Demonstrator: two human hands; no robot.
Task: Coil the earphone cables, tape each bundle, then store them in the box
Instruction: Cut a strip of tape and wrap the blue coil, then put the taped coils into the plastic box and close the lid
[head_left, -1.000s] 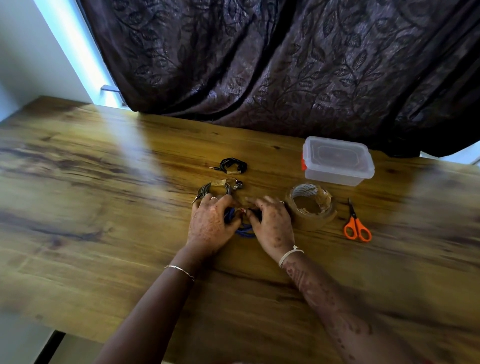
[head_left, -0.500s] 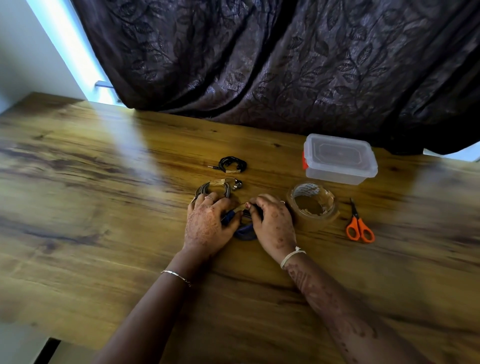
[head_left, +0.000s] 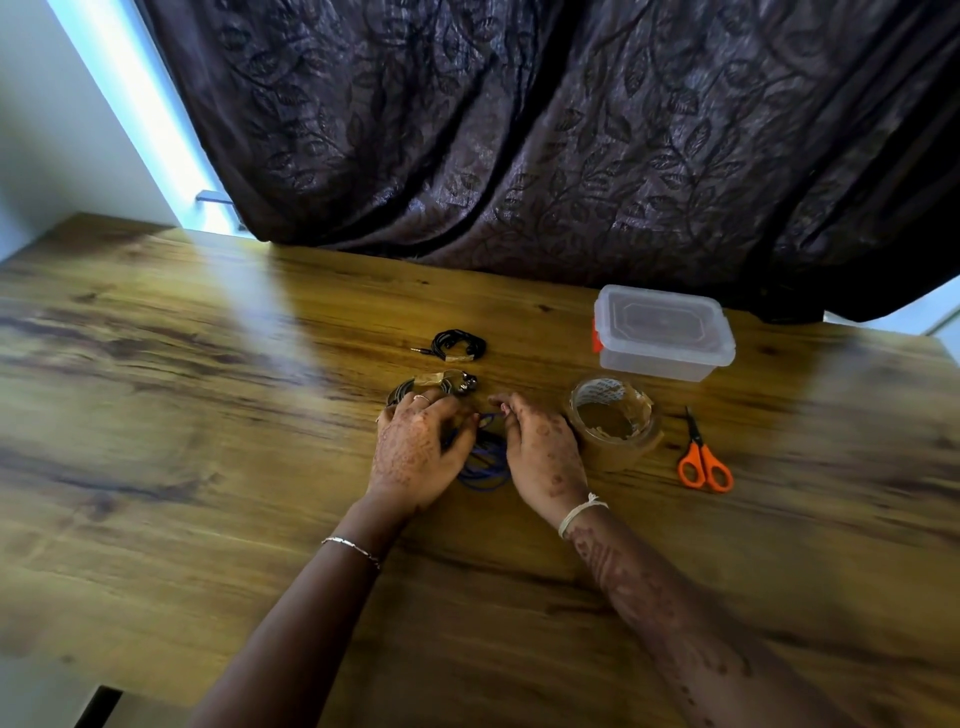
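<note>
A coiled blue earphone cable (head_left: 485, 465) lies on the wooden table (head_left: 208, 467) between my hands. My left hand (head_left: 418, 454) rests on its left side with fingers curled over the coil. My right hand (head_left: 540, 457) pinches the cable's top end between thumb and fingertips. Two taped bundles lie beyond: a black one (head_left: 460, 345) farther back and a grey one (head_left: 431, 387) just past my left fingers. The clear plastic box (head_left: 662, 332) stands lidded at the back right. A roll of clear tape (head_left: 613, 421) stands beside my right hand.
Orange-handled scissors (head_left: 704, 462) lie right of the tape roll. A dark patterned curtain (head_left: 519, 130) hangs behind the table's far edge. The table's near edge runs along the bottom left.
My hands have drawn slightly apart, showing more of the blue coil between them. The view has tilted a little; the other objects have not moved.
</note>
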